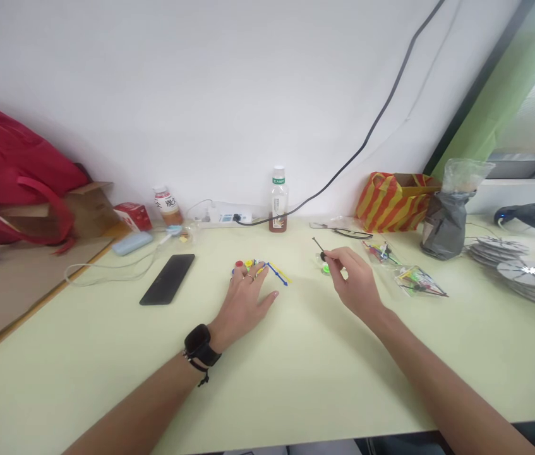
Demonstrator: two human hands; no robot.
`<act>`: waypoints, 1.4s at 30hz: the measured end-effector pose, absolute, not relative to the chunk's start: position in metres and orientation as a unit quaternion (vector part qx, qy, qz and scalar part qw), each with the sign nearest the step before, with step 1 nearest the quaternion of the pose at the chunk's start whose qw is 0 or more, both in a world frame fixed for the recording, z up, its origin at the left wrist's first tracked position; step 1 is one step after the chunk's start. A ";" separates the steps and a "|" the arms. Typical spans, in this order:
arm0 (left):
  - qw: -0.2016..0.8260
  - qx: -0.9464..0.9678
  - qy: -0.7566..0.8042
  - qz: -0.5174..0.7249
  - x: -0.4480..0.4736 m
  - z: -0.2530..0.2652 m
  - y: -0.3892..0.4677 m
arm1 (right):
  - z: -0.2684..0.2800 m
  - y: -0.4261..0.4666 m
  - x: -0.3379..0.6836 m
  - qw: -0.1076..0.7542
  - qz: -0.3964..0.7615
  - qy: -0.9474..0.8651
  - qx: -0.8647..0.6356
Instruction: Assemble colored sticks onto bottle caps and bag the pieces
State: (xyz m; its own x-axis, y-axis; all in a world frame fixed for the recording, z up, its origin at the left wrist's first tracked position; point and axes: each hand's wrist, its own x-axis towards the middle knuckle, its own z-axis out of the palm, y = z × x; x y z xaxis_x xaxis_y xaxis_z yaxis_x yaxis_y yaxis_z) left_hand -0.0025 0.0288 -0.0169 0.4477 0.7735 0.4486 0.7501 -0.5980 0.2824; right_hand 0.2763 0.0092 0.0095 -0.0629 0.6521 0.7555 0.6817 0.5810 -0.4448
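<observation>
My left hand (247, 294) lies palm down with its fingers stretched out over a small group of coloured plastic pieces. A red round piece (239, 264) shows beyond the fingertips, with yellow and blue ones partly hidden beside it. A blue arrow-shaped stick (276, 273) lies right of the fingers, next to a yellow stick. My right hand (355, 278) pinches a thin black stick (317, 244) with a dark round part near the fingertips. Just below that, a bright green round piece (326, 269) is partly covered by the fingers.
Right of my right hand are bagged coloured parts (419, 281) and stacked grey-white discs (532, 278). Glasses (352, 233), a drink bottle (278, 202), a power strip (229, 215) and a striped bag (390, 202) stand along the wall. A black phone (167, 279) lies left.
</observation>
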 end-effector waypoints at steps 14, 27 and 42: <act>0.088 0.892 0.344 0.281 0.000 -0.012 0.025 | -0.015 0.015 0.271 0.085 0.033 -0.791 -0.605; 0.123 0.882 0.353 0.287 0.001 -0.011 0.020 | -0.021 0.034 0.278 0.056 -0.045 -0.750 -0.658; 0.190 0.885 0.329 0.268 0.007 -0.009 0.013 | -0.017 0.006 0.247 0.219 0.027 -0.871 -0.439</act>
